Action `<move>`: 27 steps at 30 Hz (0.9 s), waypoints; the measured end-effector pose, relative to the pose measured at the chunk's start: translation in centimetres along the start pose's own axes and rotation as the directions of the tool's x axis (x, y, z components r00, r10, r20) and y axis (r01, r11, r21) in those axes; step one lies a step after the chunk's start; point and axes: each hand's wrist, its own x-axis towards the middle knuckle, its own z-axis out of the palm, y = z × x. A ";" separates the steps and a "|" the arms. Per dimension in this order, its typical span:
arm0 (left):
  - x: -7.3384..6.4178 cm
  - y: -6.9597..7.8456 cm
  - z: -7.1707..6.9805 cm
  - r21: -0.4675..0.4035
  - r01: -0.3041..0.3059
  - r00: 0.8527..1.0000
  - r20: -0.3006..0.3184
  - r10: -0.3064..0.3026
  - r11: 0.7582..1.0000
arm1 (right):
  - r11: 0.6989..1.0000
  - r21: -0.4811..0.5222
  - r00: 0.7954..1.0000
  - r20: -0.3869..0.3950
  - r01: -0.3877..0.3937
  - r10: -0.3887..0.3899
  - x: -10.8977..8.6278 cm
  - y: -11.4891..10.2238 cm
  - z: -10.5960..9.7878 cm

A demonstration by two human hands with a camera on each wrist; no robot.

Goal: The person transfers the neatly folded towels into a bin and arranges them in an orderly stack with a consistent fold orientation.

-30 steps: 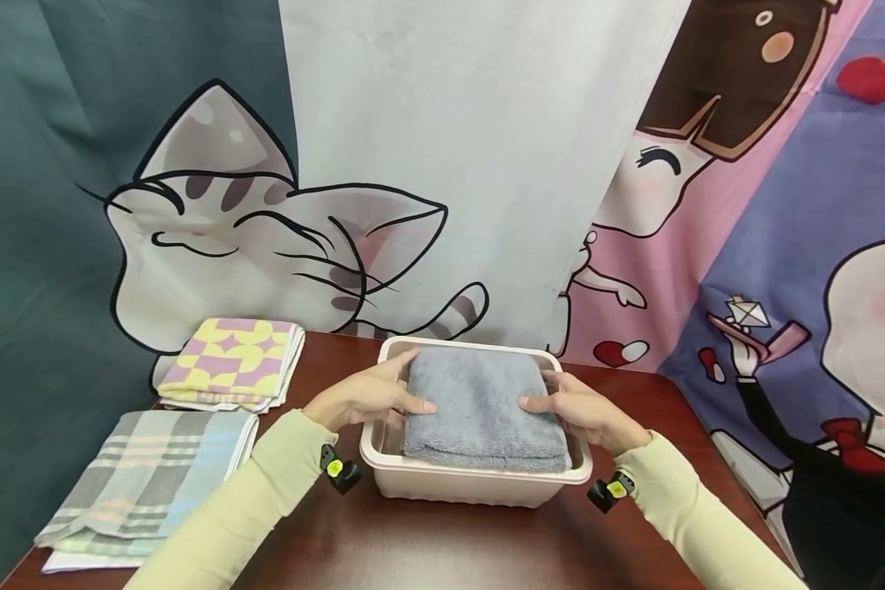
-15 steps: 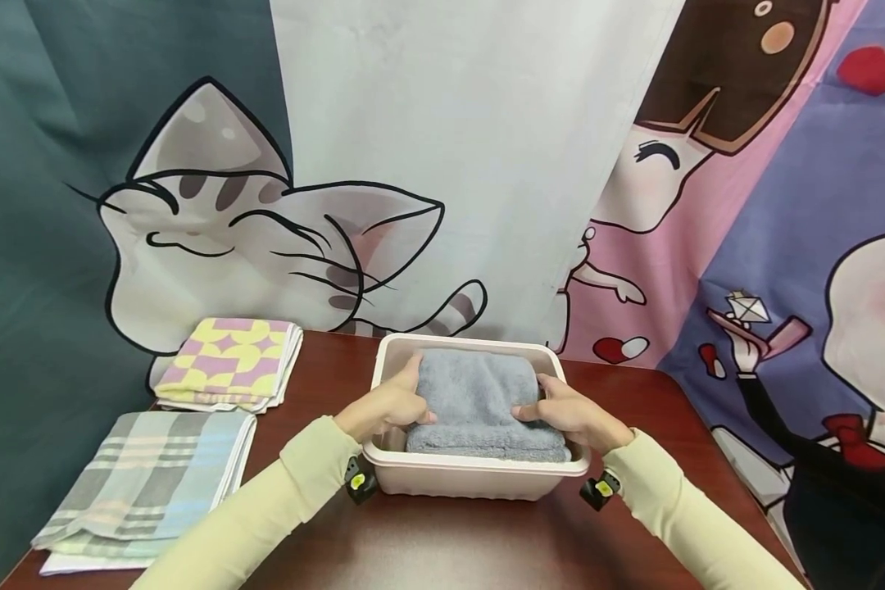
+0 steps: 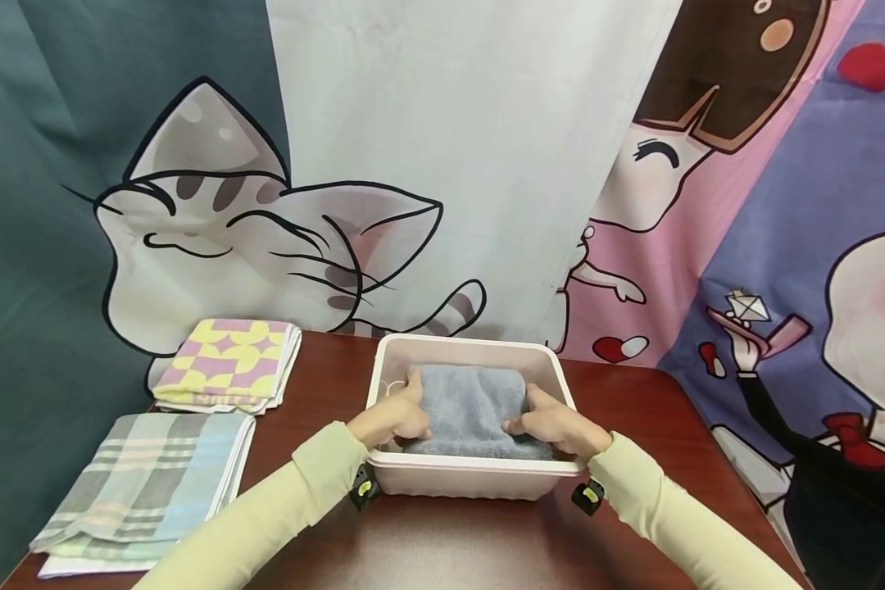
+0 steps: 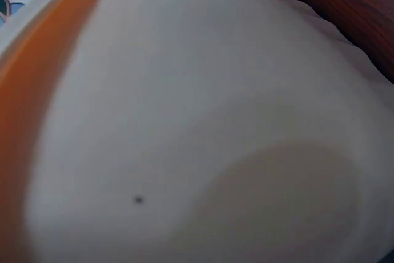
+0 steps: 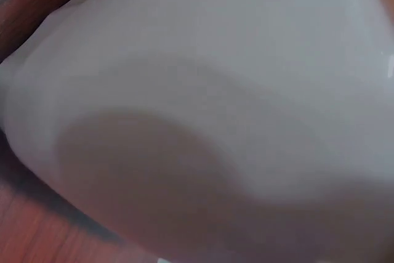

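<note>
A folded grey plush towel [image 3: 472,403] lies low inside a pale pink plastic basin [image 3: 475,482] in the head view. My left hand [image 3: 395,415] grips its left side, thumb over the top and the other fingers partly hidden by the towel. On the right side, my right hand [image 3: 558,421] holds it in the same way, its thumb on the upper face. Both wrists cross the basin's front rim. The basin's outer wall [image 4: 154,90] fills most of the left wrist view, and the same wall [image 5: 246,90] fills the right wrist view; neither shows the towel.
A plaid folded cloth [image 3: 147,483] lies at the table's left, with a yellow and purple patterned towel [image 3: 229,360] behind it. The dark red-brown table [image 3: 442,545] carries everything. A cartoon-printed curtain [image 3: 442,164] hangs close behind the table.
Both hands have lowered the grey towel deeper into the basin, moving inward toward each other. The towel's sides look closer together, and more of the basin's inner walls shows.
</note>
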 end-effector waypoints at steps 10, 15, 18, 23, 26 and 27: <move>0.2 -0.3 0.3 0.102 0.001 0.998 0.059 -0.007 0.995 | 0.998 -0.069 1.000 -0.011 -0.015 0.014 0.1 0.2 0.3; -0.4 -0.4 0.2 0.222 0.004 0.998 0.057 -0.017 0.975 | 0.993 -0.114 1.000 -0.004 0.003 -0.004 -0.1 0.3 0.4; -1.1 -0.2 0.1 0.273 -0.012 0.996 0.083 -0.012 0.962 | 0.994 -0.106 1.000 0.016 0.018 -0.017 -0.4 0.2 0.2; -2.9 0.6 -0.8 0.310 -0.167 0.986 0.061 0.156 0.936 | 0.996 -0.039 0.996 0.029 0.084 -0.083 -1.4 -0.6 -0.5; -3.9 0.5 -1.9 0.300 -0.296 0.946 -0.039 0.322 0.907 | 0.993 -0.023 0.993 0.019 0.118 -0.117 -2.5 -1.6 -0.6; -4.3 0.3 -2.2 0.280 -0.332 0.926 -0.087 0.368 0.901 | 0.991 -0.018 0.991 0.020 0.132 -0.132 -2.8 -1.9 -0.5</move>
